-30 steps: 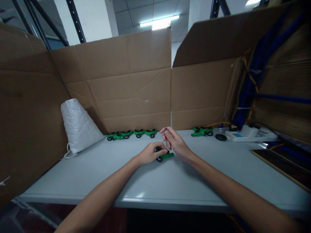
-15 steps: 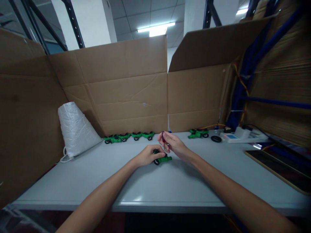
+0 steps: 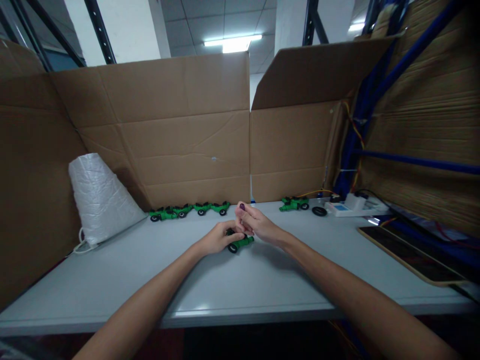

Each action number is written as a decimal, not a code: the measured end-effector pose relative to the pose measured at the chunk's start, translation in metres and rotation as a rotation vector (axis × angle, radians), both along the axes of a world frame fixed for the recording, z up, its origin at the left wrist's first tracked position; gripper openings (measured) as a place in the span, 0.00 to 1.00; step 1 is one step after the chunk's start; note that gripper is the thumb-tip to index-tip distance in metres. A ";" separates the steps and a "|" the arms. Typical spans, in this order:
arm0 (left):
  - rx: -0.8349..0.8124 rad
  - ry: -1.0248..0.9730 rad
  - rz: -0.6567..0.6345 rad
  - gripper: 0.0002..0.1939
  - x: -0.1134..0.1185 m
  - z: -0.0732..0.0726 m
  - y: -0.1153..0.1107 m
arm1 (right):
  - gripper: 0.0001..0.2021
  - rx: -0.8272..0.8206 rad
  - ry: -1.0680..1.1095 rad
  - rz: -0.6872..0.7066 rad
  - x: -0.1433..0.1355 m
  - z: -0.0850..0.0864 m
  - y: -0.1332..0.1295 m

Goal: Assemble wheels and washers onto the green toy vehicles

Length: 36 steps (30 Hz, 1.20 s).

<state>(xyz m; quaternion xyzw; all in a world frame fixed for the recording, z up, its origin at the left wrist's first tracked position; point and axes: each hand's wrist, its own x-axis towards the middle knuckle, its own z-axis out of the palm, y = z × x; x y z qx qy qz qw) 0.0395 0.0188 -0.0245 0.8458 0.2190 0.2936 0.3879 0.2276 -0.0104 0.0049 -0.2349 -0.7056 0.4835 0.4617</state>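
My left hand (image 3: pixel 219 238) is closed on a green toy vehicle (image 3: pixel 243 242) with black wheels, steadying it on the table; the fingers cover part of its rear. Just above the toy, my right hand (image 3: pixel 258 223) is closed around a small screwdriver (image 3: pixel 242 206). Only the dark end of its handle shows above the fingers, and the hand hides its tip. The fingers of both hands are close together over the toy.
Several green toy vehicles (image 3: pixel 202 208) line the back of the white table (image 3: pixel 210 290). More green toy parts (image 3: pixel 294 203), a black ring (image 3: pixel 319 211) and a power strip (image 3: pixel 356 206) are at back right. A white foam-wrapped bundle (image 3: pixel 101 200) stands left, a dark flat panel (image 3: pixel 408 255) right.
The whole view has shifted, so everything appears farther left. My right hand has closed further around the screwdriver and come nearer the toy. My left hand keeps its hold.
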 end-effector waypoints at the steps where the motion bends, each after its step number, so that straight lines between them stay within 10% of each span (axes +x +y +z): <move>1: -0.031 -0.013 -0.018 0.20 0.000 0.000 0.000 | 0.24 -0.023 -0.025 0.058 0.004 0.004 0.000; 7: -0.083 0.029 -0.012 0.23 -0.001 -0.002 0.004 | 0.25 -0.158 0.001 0.130 0.017 0.011 0.004; 17: 0.164 0.124 0.104 0.17 0.009 -0.003 -0.009 | 0.22 0.225 -0.123 -0.768 -0.016 -0.009 0.000; 21: 0.252 0.137 0.141 0.15 0.012 -0.008 -0.009 | 0.17 0.304 -0.306 -0.920 -0.021 -0.008 -0.012; 27: 0.215 0.102 0.131 0.14 0.010 -0.012 -0.005 | 0.19 0.318 -0.242 -0.462 -0.015 -0.007 -0.006; 36: 0.075 0.129 -0.039 0.20 0.005 0.004 -0.012 | 0.28 -0.151 0.007 0.153 0.015 0.008 0.001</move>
